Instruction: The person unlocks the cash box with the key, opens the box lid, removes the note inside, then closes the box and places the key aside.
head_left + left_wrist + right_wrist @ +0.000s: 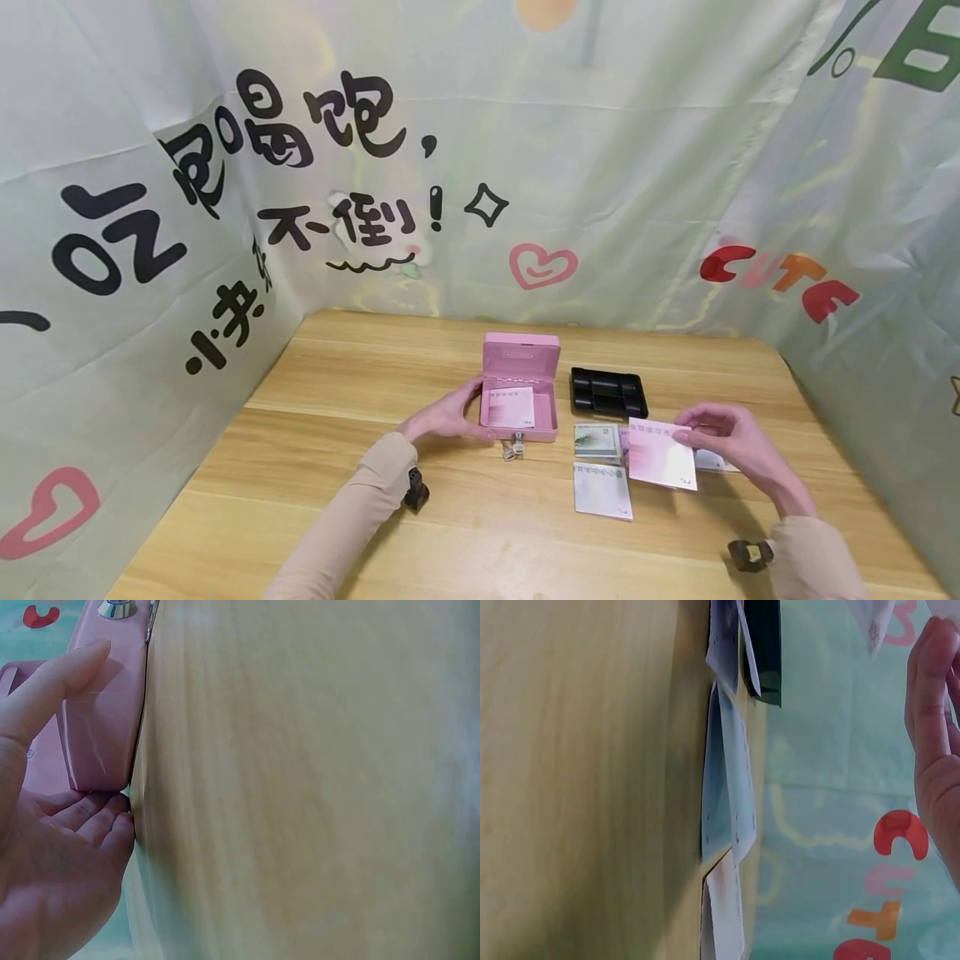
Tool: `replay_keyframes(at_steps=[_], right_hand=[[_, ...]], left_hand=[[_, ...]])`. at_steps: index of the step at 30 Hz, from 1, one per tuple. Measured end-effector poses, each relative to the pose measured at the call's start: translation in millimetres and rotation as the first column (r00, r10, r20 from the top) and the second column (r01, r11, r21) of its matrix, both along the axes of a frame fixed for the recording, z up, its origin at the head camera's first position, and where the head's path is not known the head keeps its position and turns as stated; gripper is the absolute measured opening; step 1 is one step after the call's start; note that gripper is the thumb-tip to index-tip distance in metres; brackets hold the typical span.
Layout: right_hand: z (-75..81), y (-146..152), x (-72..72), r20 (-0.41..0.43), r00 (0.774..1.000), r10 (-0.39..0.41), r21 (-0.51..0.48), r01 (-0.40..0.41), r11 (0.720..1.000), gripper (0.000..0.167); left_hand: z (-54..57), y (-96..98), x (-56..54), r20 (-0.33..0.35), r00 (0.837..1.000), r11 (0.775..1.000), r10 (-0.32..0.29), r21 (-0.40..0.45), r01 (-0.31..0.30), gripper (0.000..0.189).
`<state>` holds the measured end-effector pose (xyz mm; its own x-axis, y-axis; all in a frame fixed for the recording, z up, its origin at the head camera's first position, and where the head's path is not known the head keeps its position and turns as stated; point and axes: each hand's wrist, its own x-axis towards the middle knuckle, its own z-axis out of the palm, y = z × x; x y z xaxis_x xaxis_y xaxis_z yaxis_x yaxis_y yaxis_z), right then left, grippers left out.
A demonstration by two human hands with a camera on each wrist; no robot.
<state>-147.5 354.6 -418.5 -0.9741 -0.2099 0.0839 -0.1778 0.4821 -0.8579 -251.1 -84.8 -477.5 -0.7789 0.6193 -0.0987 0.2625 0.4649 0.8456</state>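
Observation:
A small pink cash box (521, 360) stands with its lid up, and a folded pink banknote (510, 410) lies inside on the left. My left hand (450, 414) grips the box's left front corner; in the left wrist view the thumb (86, 667) lies along the front and the other fingers bend against the side. My right hand (738, 440) pinches another folded pink banknote (660, 457) by its upper right part, raised over the notes on the table. Keys (513, 452) hang at the box's lock.
Behind the notes sits a black compartment tray (609, 393). A greenish folded note (596, 442), a pale folded note (603, 492) and others partly hidden by the raised one lie right of the box. Printed cloth (637, 167) walls in the wooden table (337, 500).

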Motion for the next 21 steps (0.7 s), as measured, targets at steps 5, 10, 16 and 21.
replay_keyframes(at_steps=[5, 10, 16, 21], right_hand=[[-1.4, 5.5, 2.6, 0.025, 0.999, 0.025, 0.002, -0.025, 1.000, 0.018], [-3.5, 8.9, 4.4, 0.047, 0.997, 0.055, -0.036, -0.054, 0.998, 0.017], [-5.5, 10.1, 5.1, 0.065, 0.994, 0.091, -0.001, -0.091, 0.996, 0.020], [-6.9, 11.8, 5.0, 0.101, 0.990, 0.101, 0.049, -0.107, 0.993, 0.022]], left_hand=[[-0.8, -0.3, -0.4, -0.028, 1.000, 1.000, -0.006, -0.004, 0.005, 0.113], [-0.2, -0.6, -0.7, -0.039, 0.999, 1.000, -0.015, 0.000, 0.015, 0.112], [1.0, -0.5, 0.2, -0.041, 0.999, 1.000, -0.019, 0.018, 0.020, 0.112], [0.6, -0.6, -0.1, -0.041, 0.999, 1.000, -0.018, 0.001, 0.018, 0.112]])
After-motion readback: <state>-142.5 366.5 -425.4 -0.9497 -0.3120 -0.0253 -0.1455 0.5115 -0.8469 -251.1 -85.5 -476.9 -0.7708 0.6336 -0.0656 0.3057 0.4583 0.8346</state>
